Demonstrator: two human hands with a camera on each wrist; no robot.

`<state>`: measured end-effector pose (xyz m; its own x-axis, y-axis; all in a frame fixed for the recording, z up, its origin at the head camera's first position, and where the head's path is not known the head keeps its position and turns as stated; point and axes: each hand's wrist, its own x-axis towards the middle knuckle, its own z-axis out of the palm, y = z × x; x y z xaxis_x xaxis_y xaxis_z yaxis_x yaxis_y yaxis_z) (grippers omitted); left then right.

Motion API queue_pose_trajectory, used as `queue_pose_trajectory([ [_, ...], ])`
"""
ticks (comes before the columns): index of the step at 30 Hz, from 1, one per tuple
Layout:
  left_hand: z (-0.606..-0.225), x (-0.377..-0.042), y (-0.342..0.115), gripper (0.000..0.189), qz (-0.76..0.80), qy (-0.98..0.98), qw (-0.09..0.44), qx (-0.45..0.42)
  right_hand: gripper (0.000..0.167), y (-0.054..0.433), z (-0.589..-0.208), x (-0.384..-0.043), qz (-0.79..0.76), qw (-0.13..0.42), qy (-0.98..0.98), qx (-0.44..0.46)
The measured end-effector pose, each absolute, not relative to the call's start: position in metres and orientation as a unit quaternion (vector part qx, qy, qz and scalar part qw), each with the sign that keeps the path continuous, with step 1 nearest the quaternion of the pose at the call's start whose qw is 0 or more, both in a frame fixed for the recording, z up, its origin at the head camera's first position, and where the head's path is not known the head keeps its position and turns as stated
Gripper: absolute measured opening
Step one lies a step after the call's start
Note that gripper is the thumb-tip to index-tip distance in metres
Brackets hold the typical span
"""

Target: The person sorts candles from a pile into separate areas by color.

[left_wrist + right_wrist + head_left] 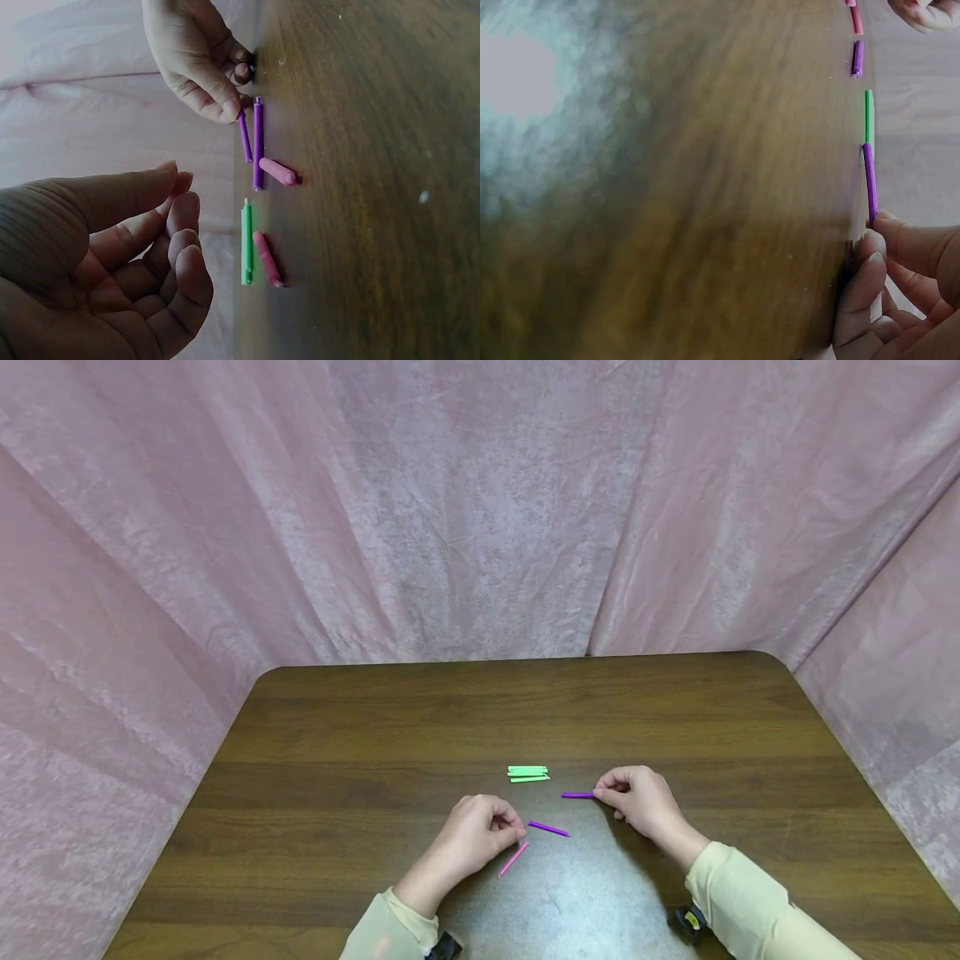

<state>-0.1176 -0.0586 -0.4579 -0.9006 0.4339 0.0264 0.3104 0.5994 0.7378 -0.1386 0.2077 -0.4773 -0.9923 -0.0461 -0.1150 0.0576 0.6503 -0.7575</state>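
Observation:
My right hand [647, 797] pinches one end of a thin purple stick [577, 795] between thumb and forefinger. The stick points left, close over the table. In the left wrist view my left hand [120, 255] has loosely curled fingers, thumb tip at the forefinger tip, nothing held between them. Near its fingertips in the head view lies a pink stick [513, 860]; a second purple stick [549, 829] lies slantwise just to the right. Two pink sticks show in the left wrist view, an upper one [277, 172] and a lower one [268, 259].
Several green sticks [528, 771] lie side by side in a small group beyond the hands. The brown wooden table [337, 735] has rounded far corners. Pink curtains [465, 527] hang behind it and along both sides. A bright glare falls on the near tabletop.

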Motion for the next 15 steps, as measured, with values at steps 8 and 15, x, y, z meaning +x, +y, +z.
queue_pose_trajectory([
  [8, -0.4610, -0.1187, -0.0569, 0.008, 0.387, 0.894, 0.074, 0.214, 0.007, 0.2071, -0.4781, -0.1388, -0.402, 0.058, 0.914, 0.005],
  [15, -0.4610, -0.1199, -0.0554, 0.009, 0.385, 0.896, 0.076, 0.210, 0.007, 0.2050, -0.4760, -0.1381, -0.395, 0.051, 0.917, 0.001],
])
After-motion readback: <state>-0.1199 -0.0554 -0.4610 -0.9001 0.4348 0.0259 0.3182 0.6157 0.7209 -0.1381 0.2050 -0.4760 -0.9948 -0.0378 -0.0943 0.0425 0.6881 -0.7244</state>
